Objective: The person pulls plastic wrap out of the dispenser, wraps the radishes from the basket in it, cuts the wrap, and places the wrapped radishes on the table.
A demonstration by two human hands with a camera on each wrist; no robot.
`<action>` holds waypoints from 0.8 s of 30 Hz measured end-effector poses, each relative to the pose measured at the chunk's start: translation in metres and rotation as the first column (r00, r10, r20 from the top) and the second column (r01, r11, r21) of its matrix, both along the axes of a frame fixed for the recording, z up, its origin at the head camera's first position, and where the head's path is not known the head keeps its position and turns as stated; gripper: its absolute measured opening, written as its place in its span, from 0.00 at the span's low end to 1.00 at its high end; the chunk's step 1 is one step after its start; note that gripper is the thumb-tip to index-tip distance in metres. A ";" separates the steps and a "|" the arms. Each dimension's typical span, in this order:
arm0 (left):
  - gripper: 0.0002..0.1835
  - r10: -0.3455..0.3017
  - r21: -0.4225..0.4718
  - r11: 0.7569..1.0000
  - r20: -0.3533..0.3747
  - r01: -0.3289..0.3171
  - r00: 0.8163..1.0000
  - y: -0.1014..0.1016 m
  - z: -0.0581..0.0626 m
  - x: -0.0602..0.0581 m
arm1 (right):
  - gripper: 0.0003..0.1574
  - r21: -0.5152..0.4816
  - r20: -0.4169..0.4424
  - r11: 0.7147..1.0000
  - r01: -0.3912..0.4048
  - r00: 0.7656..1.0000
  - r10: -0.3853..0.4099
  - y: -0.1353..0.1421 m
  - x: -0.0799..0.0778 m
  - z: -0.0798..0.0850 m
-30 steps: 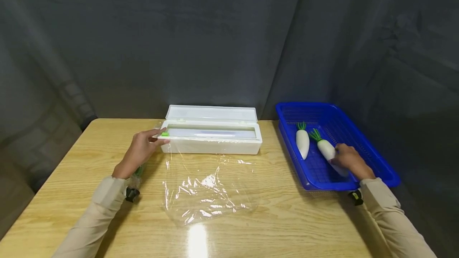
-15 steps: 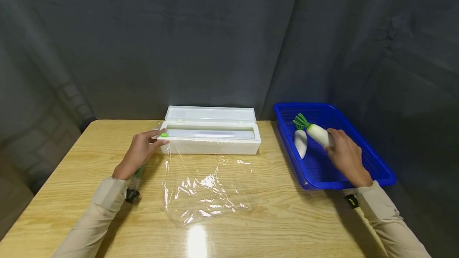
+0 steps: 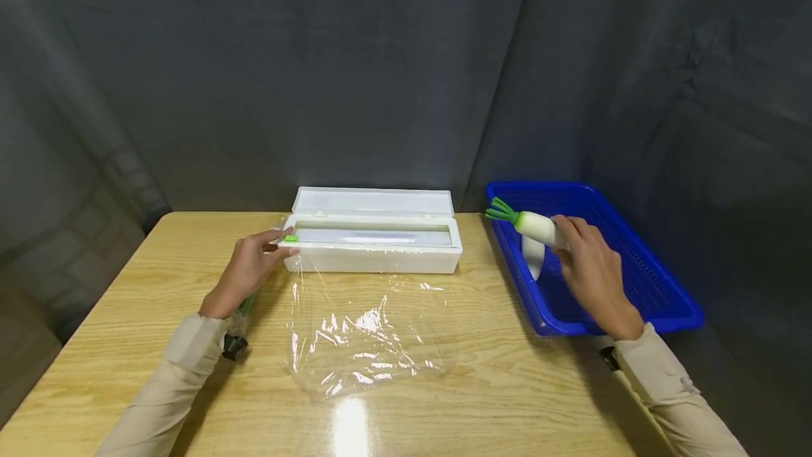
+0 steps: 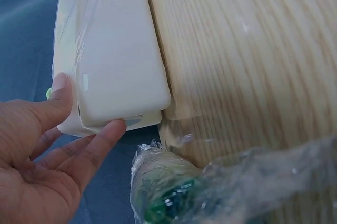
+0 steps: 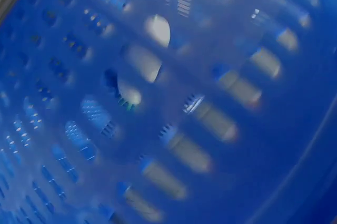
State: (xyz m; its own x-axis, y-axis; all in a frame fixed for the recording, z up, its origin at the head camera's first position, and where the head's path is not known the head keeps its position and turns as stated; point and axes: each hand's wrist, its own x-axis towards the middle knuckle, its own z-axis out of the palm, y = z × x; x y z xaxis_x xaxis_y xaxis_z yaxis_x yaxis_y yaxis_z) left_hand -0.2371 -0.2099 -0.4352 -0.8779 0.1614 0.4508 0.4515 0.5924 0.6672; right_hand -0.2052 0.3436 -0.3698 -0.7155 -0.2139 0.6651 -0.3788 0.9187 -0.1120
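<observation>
My left hand (image 3: pixel 244 273) holds the left end of a white cling film dispenser (image 3: pixel 374 260), thumb and fingers on either side of its corner by a green slider (image 3: pixel 290 238). The dispenser's lid stands up at the back. A clear sheet of cling film (image 3: pixel 371 355) runs from its front onto the table. In my right hand (image 3: pixel 596 277) is a white radish (image 3: pixel 538 227), gripped by its lower end, green leaves pointing left. It is raised over the blue basket (image 3: pixel 643 242), where another white radish (image 3: pixel 533 259) lies partly covered by it.
Beside my left wrist lies a film-wrapped bundle with green in it (image 4: pixel 176 197), mostly behind the forearm in the head view. A dark curtain (image 3: pixel 380 76) hangs behind the wooden table (image 3: pixel 507 400). The right wrist view shows the basket's slotted wall (image 5: pixel 174 103), blurred.
My right hand has gripped the radish lying in the basket, lifted it and carried it left to the basket's left rim. My left hand, the dispenser and the film stay in place.
</observation>
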 end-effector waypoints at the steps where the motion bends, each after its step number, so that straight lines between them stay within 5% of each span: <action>1: 0.20 0.000 0.000 1.000 -0.002 0.000 1.000 -0.001 0.000 0.000 | 0.36 0.008 -0.011 1.000 -0.010 1.000 0.010 -0.003 0.000 0.000; 24: 0.18 0.020 0.001 1.000 -0.010 -0.020 1.000 -0.002 0.000 0.004 | 0.35 0.221 -0.146 0.968 -0.118 0.977 0.152 -0.046 0.008 -0.008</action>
